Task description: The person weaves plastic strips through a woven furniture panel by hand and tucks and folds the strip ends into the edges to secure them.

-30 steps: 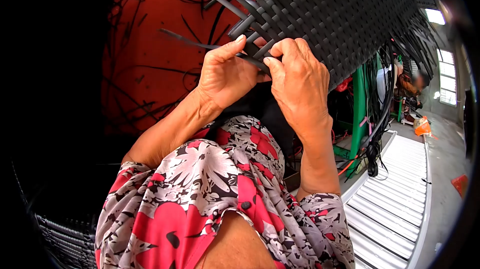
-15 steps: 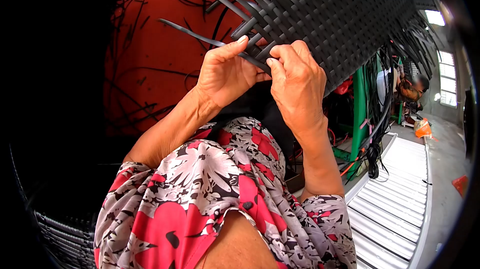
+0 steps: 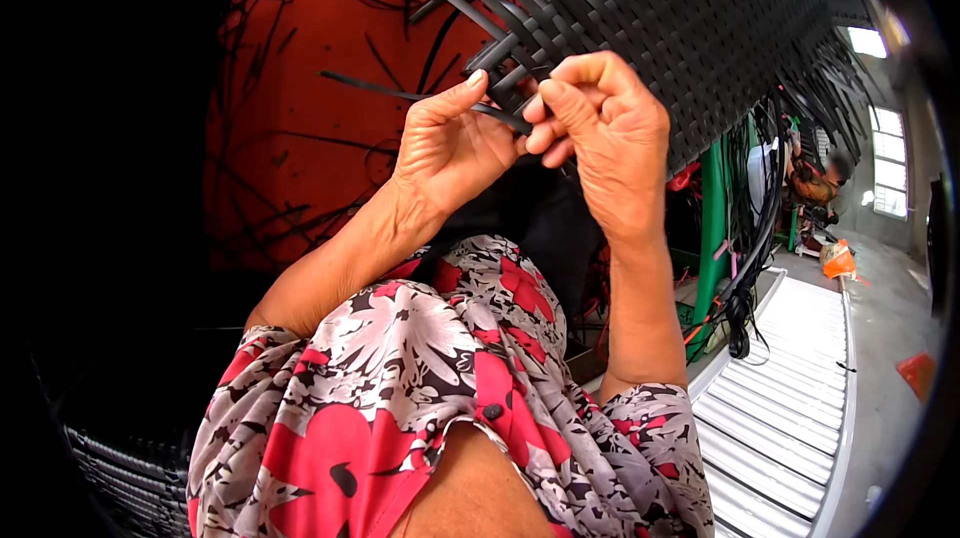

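Over on the left, loose dark strands lie across the red surface (image 3: 320,28). Here's the left hand (image 3: 455,143), thumb up, grasping a dark strip (image 3: 370,87) at the woven panel's (image 3: 690,48) corner. Right beside it, the right hand (image 3: 612,143) curls its fingers by the strip; can't tell whether they pinch it! Further right, a green frame (image 3: 712,228), then white slats (image 3: 785,388).

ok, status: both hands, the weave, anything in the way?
Left hand: thumb across flat dark-grey strip. Right hand: fingertips near strip's end, grip unclear. Black woven panel: loose strands at edges, right fingers hiding part.
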Tool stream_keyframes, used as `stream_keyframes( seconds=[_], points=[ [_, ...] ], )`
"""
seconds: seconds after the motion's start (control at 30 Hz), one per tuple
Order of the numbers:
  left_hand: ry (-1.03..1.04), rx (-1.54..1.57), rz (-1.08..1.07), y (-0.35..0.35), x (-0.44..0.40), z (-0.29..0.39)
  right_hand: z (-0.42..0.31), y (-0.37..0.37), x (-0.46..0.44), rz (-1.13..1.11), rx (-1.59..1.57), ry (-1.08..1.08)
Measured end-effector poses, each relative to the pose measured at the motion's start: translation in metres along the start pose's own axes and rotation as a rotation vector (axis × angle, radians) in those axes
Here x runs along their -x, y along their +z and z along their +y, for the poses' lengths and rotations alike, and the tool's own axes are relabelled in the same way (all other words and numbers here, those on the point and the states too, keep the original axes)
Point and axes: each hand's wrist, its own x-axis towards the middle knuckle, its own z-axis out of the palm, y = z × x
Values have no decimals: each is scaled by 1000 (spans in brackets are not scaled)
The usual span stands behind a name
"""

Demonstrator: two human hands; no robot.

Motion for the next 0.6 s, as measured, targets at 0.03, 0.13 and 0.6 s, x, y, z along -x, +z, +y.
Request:
stream_keyframes(
  seconds=[0.03, 0.13, 0.6],
  points=[
    [-8, 21, 0, -3, -1, -2, 6, 3, 1, 62, 62, -14],
    [-39, 64, -12, -3, -2, -4, 15, 3, 1, 132, 545, -173],
    [-10, 53, 118, -6, 0, -5, 7, 7, -5, 98, 754, -420]
  ],
)
